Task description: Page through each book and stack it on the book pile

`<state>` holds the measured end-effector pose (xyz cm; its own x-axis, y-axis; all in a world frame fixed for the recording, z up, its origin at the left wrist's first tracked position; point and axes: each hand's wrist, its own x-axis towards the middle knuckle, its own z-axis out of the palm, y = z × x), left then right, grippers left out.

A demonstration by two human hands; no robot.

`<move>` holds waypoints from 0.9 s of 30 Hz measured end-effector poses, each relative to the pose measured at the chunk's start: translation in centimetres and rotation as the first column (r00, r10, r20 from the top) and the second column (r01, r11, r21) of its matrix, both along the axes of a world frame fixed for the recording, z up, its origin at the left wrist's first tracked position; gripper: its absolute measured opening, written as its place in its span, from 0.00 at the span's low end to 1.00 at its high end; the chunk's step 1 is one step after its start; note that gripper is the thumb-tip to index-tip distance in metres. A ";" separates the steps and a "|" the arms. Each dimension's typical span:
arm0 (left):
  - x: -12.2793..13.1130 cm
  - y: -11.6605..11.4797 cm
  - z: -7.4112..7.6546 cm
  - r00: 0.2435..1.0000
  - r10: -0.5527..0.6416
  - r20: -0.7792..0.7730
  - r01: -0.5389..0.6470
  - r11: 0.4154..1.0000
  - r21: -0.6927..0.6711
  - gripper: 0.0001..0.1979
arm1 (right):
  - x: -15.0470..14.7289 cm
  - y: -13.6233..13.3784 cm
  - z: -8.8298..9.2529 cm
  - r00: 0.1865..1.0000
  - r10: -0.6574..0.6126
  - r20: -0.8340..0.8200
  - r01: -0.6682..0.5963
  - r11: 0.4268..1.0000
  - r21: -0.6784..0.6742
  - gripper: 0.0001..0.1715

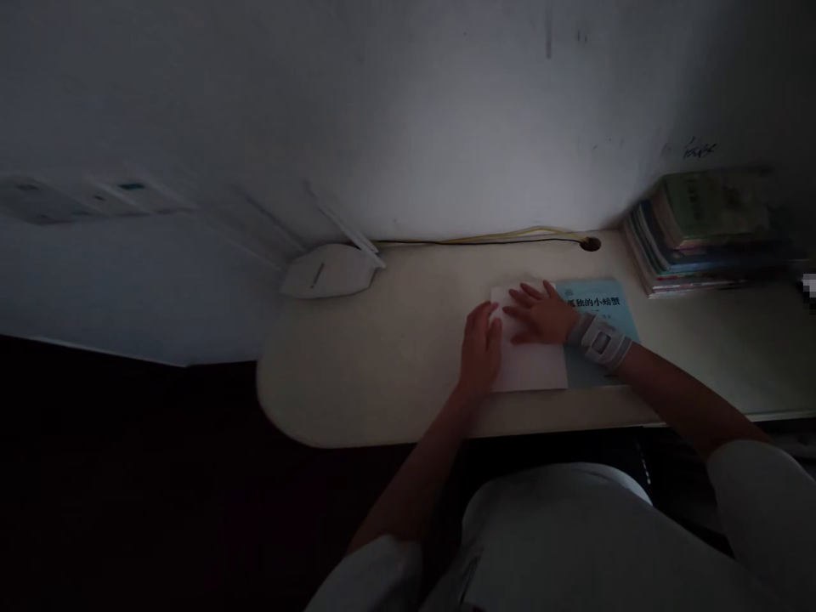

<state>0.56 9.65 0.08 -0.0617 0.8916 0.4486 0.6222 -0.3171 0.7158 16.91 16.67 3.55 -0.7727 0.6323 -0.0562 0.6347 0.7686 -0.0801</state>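
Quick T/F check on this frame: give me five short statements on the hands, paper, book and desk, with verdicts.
1. Both hands rest on the white paper. True: left hand, right hand.
2. The paper partly covers a blue book. True.
3. The book stack sits at the desk's left end. False: it is at the right, by the wall.
4. The right wrist is bare. False: it wears a wristband.
5. A cable runs along the back edge of the desk. True.

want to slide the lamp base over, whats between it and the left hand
In the head view, only bare desk lies between the lamp base and the left hand.
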 end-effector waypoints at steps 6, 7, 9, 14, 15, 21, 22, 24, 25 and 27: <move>-2.0 1.3 -2.1 0.968 0.052 0.247 0.013 0.967 -0.256 0.30 | -2.3 -1.1 0.0 0.957 0.291 0.000 -0.291 0.956 0.020 0.34; -2.0 1.2 -2.2 0.966 0.055 0.252 0.012 0.966 -0.258 0.30 | -2.4 -1.1 0.0 0.952 0.306 0.012 -0.306 0.952 0.021 0.33; -1.8 0.9 -2.1 0.984 0.045 0.173 0.004 0.962 -0.274 0.30 | -2.0 -1.2 0.1 0.947 0.321 0.027 -0.322 0.946 0.025 0.34; -0.6 0.8 -1.0 0.903 -0.137 -0.406 -0.015 0.937 -0.349 0.28 | 0.3 -1.5 0.9 0.955 0.293 0.046 -0.293 0.956 0.002 0.35; -0.4 0.8 -0.8 0.854 -0.157 -0.497 -0.032 0.936 -0.350 0.28 | 0.9 -1.6 1.1 0.957 0.284 0.053 -0.284 0.959 -0.008 0.34; 0.6 0.3 0.3 0.729 -0.164 -0.665 -0.109 0.931 -0.349 0.31 | 4.0 -1.7 2.1 0.965 0.260 0.027 -0.257 0.963 -0.083 0.33; 0.6 0.3 0.4 0.730 -0.162 -0.663 -0.114 0.929 -0.353 0.31 | 4.3 -1.7 2.1 0.966 0.258 0.010 -0.256 0.962 -0.097 0.32; 0.5 0.3 0.4 0.736 -0.158 -0.658 -0.121 0.926 -0.358 0.33 | 4.9 -1.5 2.2 0.964 0.265 -0.003 -0.263 0.956 -0.127 0.31; 0.5 0.3 0.4 0.738 -0.157 -0.656 -0.122 0.925 -0.360 0.33 | 5.1 -1.5 2.2 0.962 0.275 0.000 -0.272 0.951 -0.146 0.32; 0.5 0.3 0.3 0.741 -0.159 -0.652 -0.120 0.924 -0.362 0.34 | 5.4 -1.3 2.2 0.957 0.288 0.005 -0.283 0.942 -0.178 0.32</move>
<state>1.05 9.99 0.39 0.1432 0.9896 0.0166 0.9720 -0.1438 0.1859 22.36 15.38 5.71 -0.9156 0.3634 -0.1721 0.3948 0.8938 -0.2127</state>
